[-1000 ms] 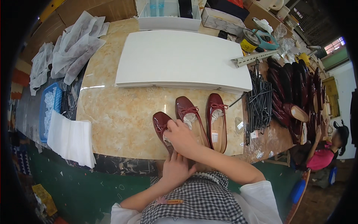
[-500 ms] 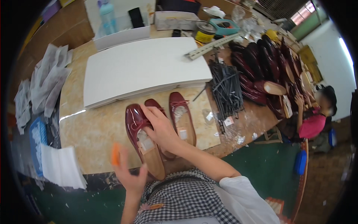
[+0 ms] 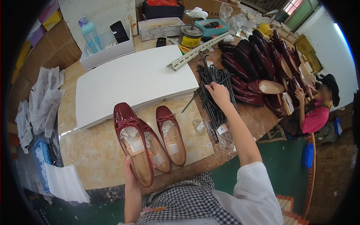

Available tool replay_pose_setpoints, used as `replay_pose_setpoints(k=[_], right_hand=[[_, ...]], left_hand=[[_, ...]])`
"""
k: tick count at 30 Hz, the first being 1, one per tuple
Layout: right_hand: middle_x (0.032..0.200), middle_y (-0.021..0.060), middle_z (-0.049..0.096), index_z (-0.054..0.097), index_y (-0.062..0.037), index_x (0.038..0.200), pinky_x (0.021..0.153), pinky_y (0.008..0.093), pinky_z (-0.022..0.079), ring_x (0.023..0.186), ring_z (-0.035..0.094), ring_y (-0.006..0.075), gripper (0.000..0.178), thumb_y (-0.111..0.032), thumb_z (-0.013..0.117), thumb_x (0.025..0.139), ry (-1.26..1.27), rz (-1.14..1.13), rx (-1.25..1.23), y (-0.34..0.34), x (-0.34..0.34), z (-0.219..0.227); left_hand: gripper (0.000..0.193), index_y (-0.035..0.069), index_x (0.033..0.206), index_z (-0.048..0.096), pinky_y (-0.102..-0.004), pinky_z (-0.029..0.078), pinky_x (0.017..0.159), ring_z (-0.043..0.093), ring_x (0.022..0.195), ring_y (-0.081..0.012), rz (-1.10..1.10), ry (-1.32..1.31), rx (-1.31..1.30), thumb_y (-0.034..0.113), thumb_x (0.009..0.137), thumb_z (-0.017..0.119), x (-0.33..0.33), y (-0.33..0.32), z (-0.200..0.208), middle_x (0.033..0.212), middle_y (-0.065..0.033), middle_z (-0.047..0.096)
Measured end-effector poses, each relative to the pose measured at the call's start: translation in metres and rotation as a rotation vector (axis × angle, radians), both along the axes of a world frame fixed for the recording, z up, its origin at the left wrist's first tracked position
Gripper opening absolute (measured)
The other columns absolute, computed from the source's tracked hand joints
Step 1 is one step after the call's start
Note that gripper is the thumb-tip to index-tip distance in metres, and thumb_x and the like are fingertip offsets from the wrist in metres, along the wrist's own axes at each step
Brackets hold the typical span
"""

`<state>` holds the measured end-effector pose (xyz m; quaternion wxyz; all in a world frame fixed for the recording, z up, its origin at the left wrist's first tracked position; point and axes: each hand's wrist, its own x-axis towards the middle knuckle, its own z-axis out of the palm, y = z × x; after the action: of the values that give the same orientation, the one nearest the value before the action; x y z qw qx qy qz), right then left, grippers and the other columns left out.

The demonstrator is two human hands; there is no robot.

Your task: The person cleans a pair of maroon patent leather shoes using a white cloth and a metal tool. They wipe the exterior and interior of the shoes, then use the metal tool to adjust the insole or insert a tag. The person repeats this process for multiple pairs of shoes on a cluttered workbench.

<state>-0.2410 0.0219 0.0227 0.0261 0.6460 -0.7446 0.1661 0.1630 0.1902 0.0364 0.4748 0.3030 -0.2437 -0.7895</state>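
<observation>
at the near edge of the marbled tabletop, the left hand grips a burgundy ballet flat around its rear half, thumb and fingers on opposite sides. the right hand, arm outstretched, is at the black rods, fingers curled, though whether they pinch one i cannot tell. the flat is glossy, bow-trimmed, paper-stuffed and tagged

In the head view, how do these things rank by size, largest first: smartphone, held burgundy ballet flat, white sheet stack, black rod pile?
1. White sheet stack
2. Black rod pile and held burgundy ballet flat: too alike to rank
3. Smartphone
</observation>
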Motion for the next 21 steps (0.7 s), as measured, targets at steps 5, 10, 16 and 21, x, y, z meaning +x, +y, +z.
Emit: replay_pose_setpoints(k=[5, 10, 16, 21], right_hand=[[0.086, 0.0096, 0.072, 0.070, -0.0015, 0.103, 0.065, 0.0282, 0.054, 0.069, 0.067, 0.0144, 0.023, -0.020, 0.058, 0.094, -1.065, 0.050, -0.018, 0.019, 0.002, 0.031], [0.086, 0.0074, 0.072, 0.069, 0.0016, 0.105, 0.067, 0.0231, 0.052, 0.073, 0.067, 0.0102, 0.020, -0.013, 0.059, 0.094, -1.069, 0.068, -0.215, 0.058, 0.022, 0.076], [0.075, 0.0038, 0.068, 0.069, 0.0019, 0.096, 0.065, 0.0227, 0.050, 0.069, 0.064, 0.0087, 0.014, -0.010, 0.064, 0.091, -0.595, 0.049, -0.454, 0.056, 0.014, 0.090], [0.090, 0.0087, 0.063, 0.066, 0.0011, 0.094, 0.063, 0.0251, 0.051, 0.072, 0.064, 0.0141, 0.009, -0.006, 0.062, 0.091, -0.782, 0.175, -0.658, 0.070, 0.053, 0.126]], left_hand=[[0.073, -0.004, 0.119, 0.053, -0.0355, 0.055, 0.062, 0.064, 0.072, -0.0259, 0.128, -0.094, 0.038, 0.062, 0.090, 0.039, 0.008, 0.006, 0.005, 0.096, -0.0172, 0.063], [0.073, -0.002, 0.121, 0.052, -0.0351, 0.054, 0.059, 0.063, 0.070, -0.0255, 0.115, -0.009, 0.057, 0.063, 0.091, 0.037, 0.009, 0.001, 0.012, 0.098, -0.0167, 0.062], [0.073, -0.001, 0.123, 0.051, -0.0360, 0.055, 0.059, 0.064, 0.071, -0.0258, 0.101, -0.033, 0.054, 0.063, 0.091, 0.037, 0.009, 0.006, 0.018, 0.099, -0.0164, 0.062], [0.077, -0.002, 0.126, 0.050, -0.0373, 0.056, 0.062, 0.066, 0.076, -0.0275, 0.131, -0.036, 0.033, 0.065, 0.090, 0.036, 0.018, 0.011, 0.007, 0.105, -0.0175, 0.062]])
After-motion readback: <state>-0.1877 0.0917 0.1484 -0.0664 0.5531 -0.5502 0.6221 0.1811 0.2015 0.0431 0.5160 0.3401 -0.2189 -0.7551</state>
